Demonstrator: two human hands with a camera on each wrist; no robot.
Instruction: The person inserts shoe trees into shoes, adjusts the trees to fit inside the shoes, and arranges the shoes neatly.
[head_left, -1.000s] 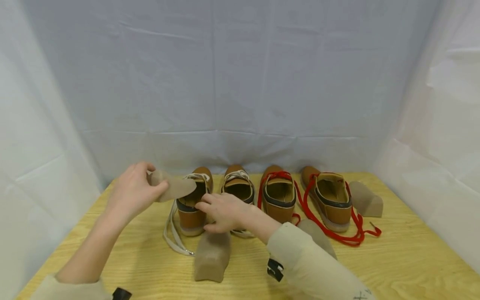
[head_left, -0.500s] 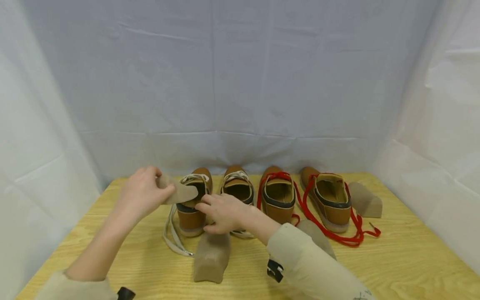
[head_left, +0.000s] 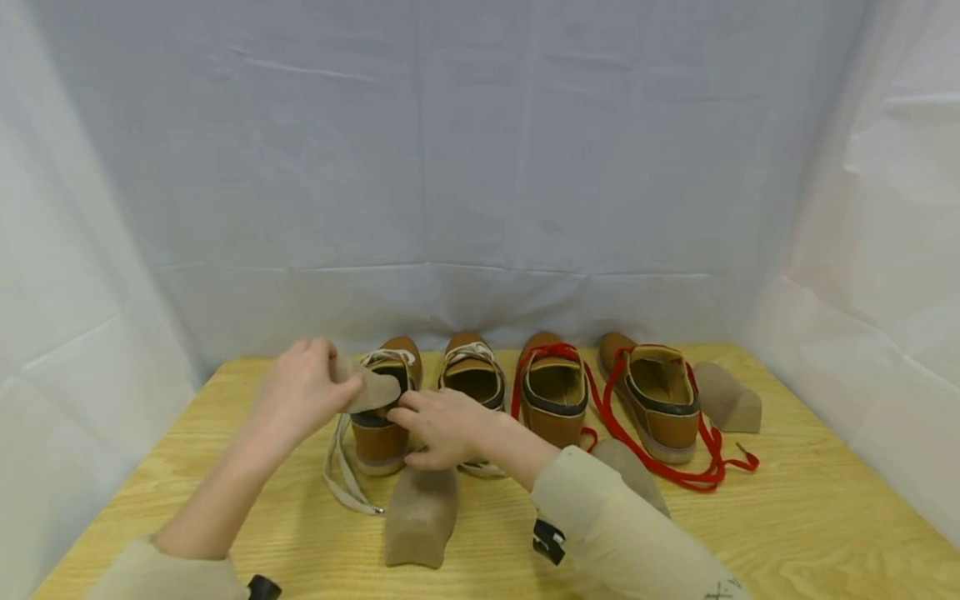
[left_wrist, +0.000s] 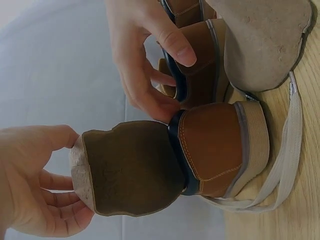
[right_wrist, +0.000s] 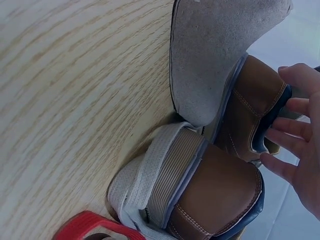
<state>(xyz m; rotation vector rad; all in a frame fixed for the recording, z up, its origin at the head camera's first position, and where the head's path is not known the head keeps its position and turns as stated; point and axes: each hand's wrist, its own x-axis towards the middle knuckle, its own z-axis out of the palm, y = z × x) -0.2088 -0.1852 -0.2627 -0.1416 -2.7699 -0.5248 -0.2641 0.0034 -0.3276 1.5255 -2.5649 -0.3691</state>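
My left hand (head_left: pixel 300 396) pinches the thick end of a tan molded-pulp shoe insert (head_left: pixel 377 392), its rounded end at the opening of the leftmost brown shoe (head_left: pixel 380 442). In the left wrist view the insert's hollow, dark underside (left_wrist: pixel 135 170) shows, its far edge meeting the shoe's navy collar. My right hand (head_left: pixel 450 429) touches that collar with its fingertips, thumb apart and fingers fairly straight. White laces (left_wrist: pixel 285 155) trail from this shoe. Below my right hand a second insert (head_left: pixel 422 517) lies on the table. How far the held insert reaches inside is hidden.
To the right stand a second white-laced shoe (head_left: pixel 471 379) and two shoes with red laces, one straight (head_left: pixel 555 421) and one angled (head_left: pixel 667 429). Another insert (head_left: pixel 633 475) lies partly behind my right sleeve; one more (head_left: pixel 727 400) sits at far right. White cloth (head_left: pixel 480 167) hangs behind.
My left hand has moved right with the shoe insert, bringing its rounded end from beside the leftmost shoe to over its opening. My right hand has stayed at the collar.
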